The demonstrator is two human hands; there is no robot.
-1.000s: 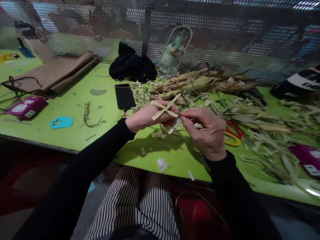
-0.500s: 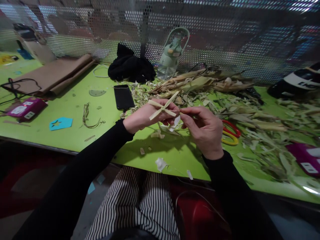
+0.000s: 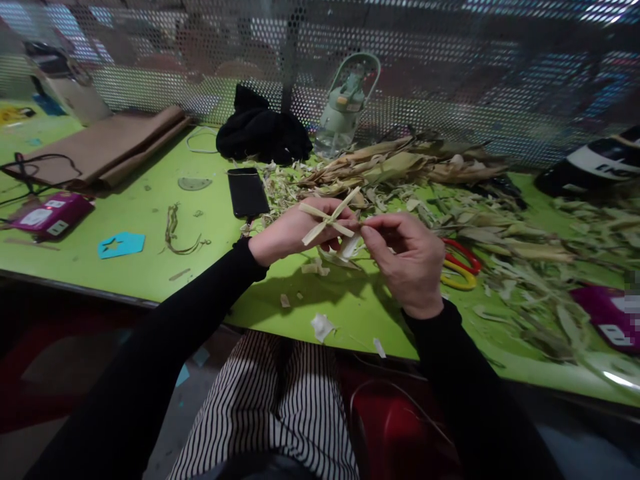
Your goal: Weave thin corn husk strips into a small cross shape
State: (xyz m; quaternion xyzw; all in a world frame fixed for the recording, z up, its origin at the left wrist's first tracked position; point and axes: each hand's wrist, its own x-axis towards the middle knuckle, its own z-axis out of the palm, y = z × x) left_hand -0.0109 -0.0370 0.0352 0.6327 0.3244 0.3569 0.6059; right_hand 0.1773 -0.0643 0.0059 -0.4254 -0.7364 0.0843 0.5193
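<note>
Status: left hand (image 3: 287, 233) clamps the crossed husk strips (image 3: 329, 220) at the crossing pt; strip ends fan out above and to both sides of the grip. Right hand (image 3: 407, 257) pinches a thin strand just right of the crossing, fingertips closed on it, w/ a pale loose end hanging below the grip. Judged progress: cross formed, binding at centre appears partway; not tied off, ends untrimmed. Scissors (image 3: 463, 267) lie on the green table (image 3: 150, 220), just beyond the right hand. Husk pile (image 3: 400, 167) sits behind the grip.
</note>
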